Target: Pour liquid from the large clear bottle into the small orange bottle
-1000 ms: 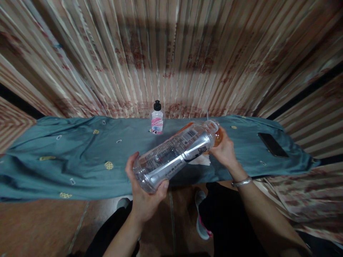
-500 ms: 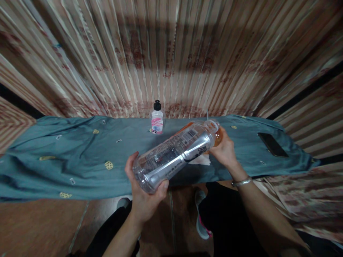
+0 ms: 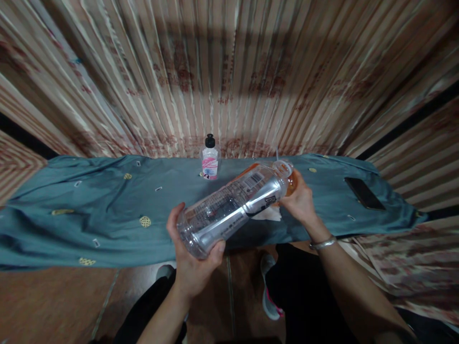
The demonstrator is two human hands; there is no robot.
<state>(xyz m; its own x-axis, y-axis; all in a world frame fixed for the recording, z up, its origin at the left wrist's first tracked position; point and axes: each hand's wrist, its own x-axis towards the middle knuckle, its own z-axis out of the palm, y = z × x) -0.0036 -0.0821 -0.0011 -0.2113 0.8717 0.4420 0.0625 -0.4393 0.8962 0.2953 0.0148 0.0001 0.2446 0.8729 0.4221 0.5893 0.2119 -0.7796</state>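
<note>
Bottle [image 3: 233,208] label: barcode, print perhaps illegible.

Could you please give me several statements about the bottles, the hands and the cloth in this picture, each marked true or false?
1. The left hand grips the base of the large clear plastic bottle. True.
2. That bottle stands upright on the cloth. False: it is tilted, held above the blue-green patterned cloth.
3. The right hand is at the bottle's neck end. True.
4. The small bottle with the pink label and black cap lies on its side. False: it stands upright.
5. A dark flat phone lies on the cloth. True.
</note>
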